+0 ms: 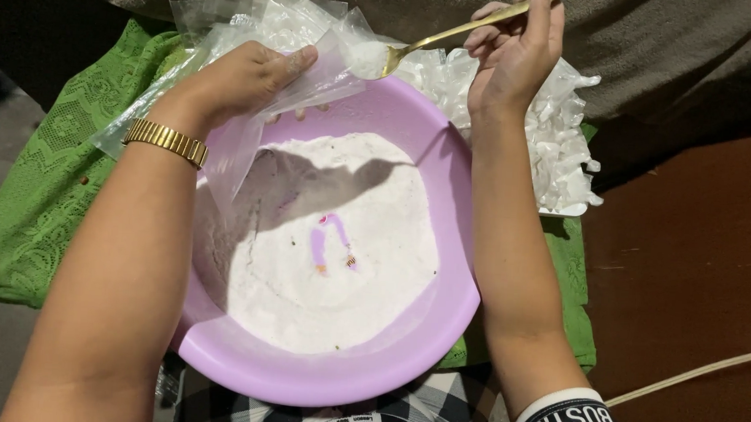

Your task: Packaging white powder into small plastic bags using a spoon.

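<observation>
Plastic bag [257,29], clear and small, sits above the far rim of the lilac basin [438,323], mouth held open. Left hand [242,79] pinches the bag's edge between thumb and curled fingers; a gold watch band [166,139] circles that wrist. Right hand [517,53] pinches a gold spoon [451,33], bowl tipped into the bag with white powder. Basin holds white powder [331,260]. Filled packets [556,134] lie just beyond, on green cloth [30,204].
</observation>
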